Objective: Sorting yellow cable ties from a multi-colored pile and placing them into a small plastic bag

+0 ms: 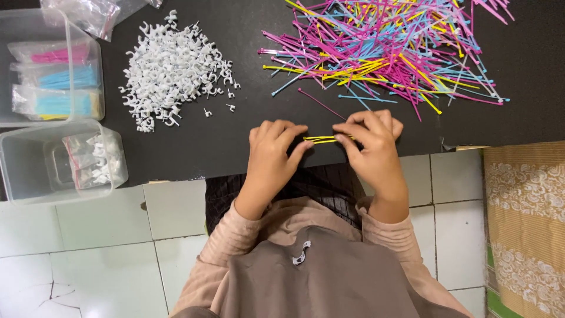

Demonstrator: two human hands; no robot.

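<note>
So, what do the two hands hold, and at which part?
A small bundle of yellow cable ties: left hand pinches one end, right hand the other.

At ten o'clock I see a clear tub (70, 35) holding clear packets of pink (52, 56) and blue ties (63, 77); below it, a second clear tub (17, 171) with small bags of white clips (94, 162); crumpled clear bags (88, 15) at eleven.

Your sleeves (235, 232) are ribbed and beige, reaching down to both wrists. Over them you wear a smooth taupe garment (323, 277), and both hands are bare.
</note>
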